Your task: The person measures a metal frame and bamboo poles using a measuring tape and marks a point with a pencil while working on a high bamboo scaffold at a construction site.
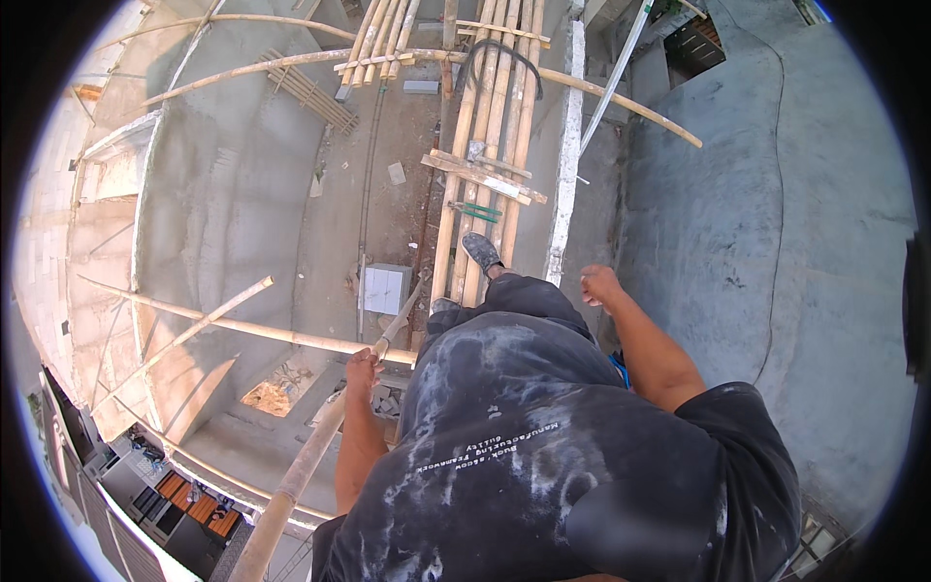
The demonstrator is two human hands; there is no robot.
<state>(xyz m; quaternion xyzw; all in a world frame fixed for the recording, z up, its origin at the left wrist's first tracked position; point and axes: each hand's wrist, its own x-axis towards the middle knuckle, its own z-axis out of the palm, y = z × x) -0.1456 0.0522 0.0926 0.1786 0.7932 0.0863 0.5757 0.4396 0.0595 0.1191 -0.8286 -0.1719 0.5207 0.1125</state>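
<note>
My left hand [363, 371] is wrapped round a slanting bamboo pole [308, 456] that rises past my left side. Close by it, a horizontal bamboo pole [281, 337] meets the slanting one. My right hand [599, 285] hangs out to the right with its fingers curled in, nothing visible in it, beside the white top edge of a wall [564, 209]. Under my feet lies a walkway of several bamboo poles [483, 145] side by side. One grey shoe [480, 250] is planted forward on it; the other shows only partly.
Short wooden boards [480, 177] and a green tie [475, 210] cross the walkway. A dark hose [533, 73] loops over its far end. Far below are a ground strip and a white block stack [385, 289]. A grey plastered wall [698, 213] stands right.
</note>
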